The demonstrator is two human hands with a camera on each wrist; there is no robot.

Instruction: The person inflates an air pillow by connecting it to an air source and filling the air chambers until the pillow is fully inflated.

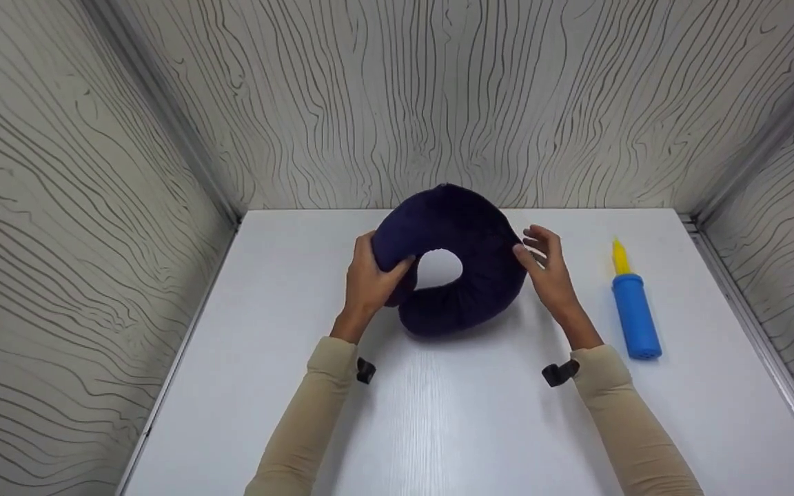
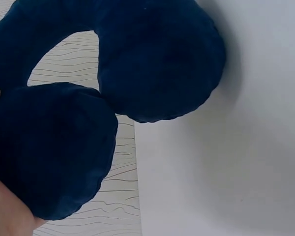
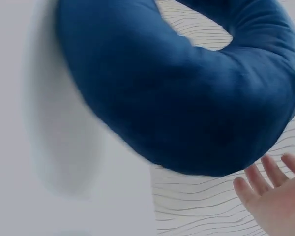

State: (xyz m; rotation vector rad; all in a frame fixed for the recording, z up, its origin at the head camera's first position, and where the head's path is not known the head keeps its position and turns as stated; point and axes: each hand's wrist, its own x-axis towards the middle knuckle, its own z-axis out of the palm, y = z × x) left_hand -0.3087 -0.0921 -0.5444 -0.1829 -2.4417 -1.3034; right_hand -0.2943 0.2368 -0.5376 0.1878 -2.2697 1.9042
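Observation:
A dark blue U-shaped neck pillow (image 1: 480,241) is held up over the white table, its two ends close together at the lower left of the ring. My left hand (image 1: 369,279) grips one end, thumb on the near face and fingers behind it; the left wrist view shows that rounded pillow end (image 2: 54,147) against the palm. On the other side my right hand (image 1: 547,265) has its fingers spread, the thumb right at the pillow's outer edge. From the right wrist, those fingertips (image 3: 240,184) show just off the curved edge.
A blue hand pump (image 1: 637,317) with a yellow nozzle (image 1: 619,256) lies on the right of the white table (image 1: 266,386). Walls with a wood-grain line pattern (image 1: 397,103) enclose the back and both sides. A black wrist camera (image 1: 560,373) sits below each hand.

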